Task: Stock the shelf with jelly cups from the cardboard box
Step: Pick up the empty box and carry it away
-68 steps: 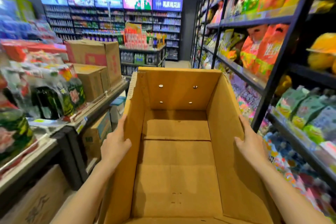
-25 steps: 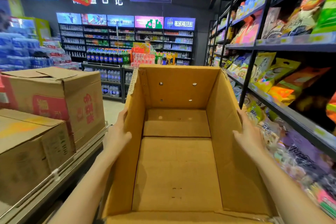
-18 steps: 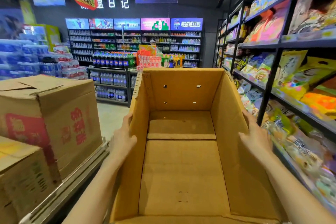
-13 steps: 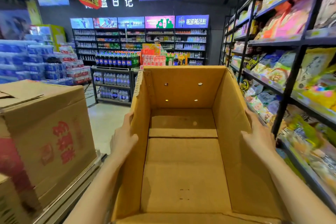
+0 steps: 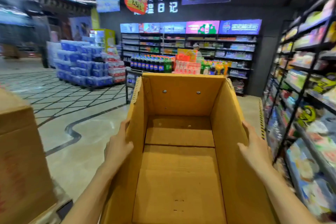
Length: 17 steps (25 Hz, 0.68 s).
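While the open-topped cardboard box is carried in the store aisle, its side walls are pressed by flat, straight fingers: left hand outside left, right hand outside right. Snack shelving is located just right.

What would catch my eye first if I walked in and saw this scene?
The big open cardboard box fills the centre, empty inside, carried with the left hand and right hand pressed flat against its outer side walls. Behind it stands a display of dark cola bottles, with a stack of blue-wrapped bottle packs on the floor to the left. Snack shelves run along the right.
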Available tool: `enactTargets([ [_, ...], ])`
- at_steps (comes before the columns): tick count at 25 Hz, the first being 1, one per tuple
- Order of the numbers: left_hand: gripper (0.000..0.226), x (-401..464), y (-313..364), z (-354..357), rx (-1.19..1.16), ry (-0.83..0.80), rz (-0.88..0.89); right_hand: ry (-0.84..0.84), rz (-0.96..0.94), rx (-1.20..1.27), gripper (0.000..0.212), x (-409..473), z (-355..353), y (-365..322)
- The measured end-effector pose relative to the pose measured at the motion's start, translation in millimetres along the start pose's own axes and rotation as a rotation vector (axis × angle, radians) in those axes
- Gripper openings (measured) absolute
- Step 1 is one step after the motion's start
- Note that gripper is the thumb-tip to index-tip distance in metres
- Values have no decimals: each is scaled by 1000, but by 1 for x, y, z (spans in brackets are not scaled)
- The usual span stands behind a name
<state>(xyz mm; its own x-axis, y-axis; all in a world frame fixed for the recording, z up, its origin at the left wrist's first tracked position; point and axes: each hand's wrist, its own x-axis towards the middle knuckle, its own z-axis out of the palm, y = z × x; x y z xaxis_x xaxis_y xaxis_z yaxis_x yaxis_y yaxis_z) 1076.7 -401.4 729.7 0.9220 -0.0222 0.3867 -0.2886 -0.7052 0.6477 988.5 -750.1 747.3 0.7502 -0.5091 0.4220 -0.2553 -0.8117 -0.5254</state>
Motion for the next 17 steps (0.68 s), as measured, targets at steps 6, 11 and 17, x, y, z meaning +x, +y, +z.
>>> enactTargets([
  [6,67,80,0,39,88,112,-137,-72,-132,43,70,131,71,-12],
  [11,68,137,-33,53,138,189,-228,-154,-200,92,71,210,154,-43],
  [17,68,229,-98,49,165,279,-321,-208,-311,172,70,294,263,-122],
])
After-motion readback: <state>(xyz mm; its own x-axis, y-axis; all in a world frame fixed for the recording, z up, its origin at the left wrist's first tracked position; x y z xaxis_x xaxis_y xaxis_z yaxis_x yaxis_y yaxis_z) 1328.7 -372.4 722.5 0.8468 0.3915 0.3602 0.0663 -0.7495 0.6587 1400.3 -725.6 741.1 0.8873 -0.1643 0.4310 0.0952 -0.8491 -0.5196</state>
